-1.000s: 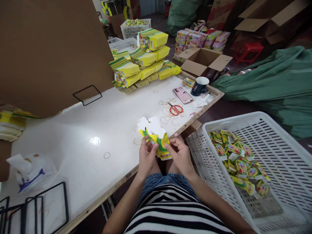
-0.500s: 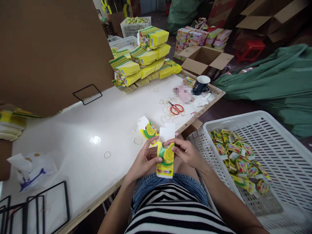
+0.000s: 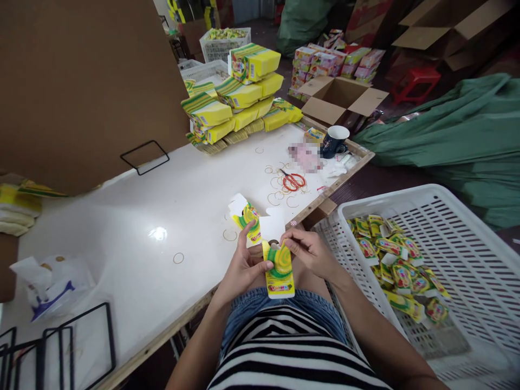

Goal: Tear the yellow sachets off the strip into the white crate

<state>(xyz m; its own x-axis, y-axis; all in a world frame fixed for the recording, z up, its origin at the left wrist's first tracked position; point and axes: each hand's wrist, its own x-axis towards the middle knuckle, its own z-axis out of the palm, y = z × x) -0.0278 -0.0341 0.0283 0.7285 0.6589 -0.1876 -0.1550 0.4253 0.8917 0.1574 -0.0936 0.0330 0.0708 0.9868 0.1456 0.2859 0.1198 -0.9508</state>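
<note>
Between my hands is a small yellow and green cardboard box (image 3: pixel 280 277), its white top flap standing up and its top end open. My left hand (image 3: pixel 244 265) grips the box's left side, thumb across the front. With thumb and fingers my right hand (image 3: pixel 311 253) pinches the upper right edge by the opening. Just beyond, on the white table (image 3: pixel 134 233), lies another such box (image 3: pixel 247 219) with its white flaps raised. What is inside the held box cannot be made out.
Right of me, a white plastic basket (image 3: pixel 430 195) holds several small boxes. Red-handled scissors (image 3: pixel 293 181), rubber bands and a dark mug (image 3: pixel 335 142) lie toward the table's right end. Yellow carton bundles (image 3: pixel 244 97) are stacked at the back; black metal frames (image 3: pixel 77 330) stand near left.
The box has tilted, its top leaning left and its bottom shifting slightly right. My right fingers have moved to the opening's upper right edge.
</note>
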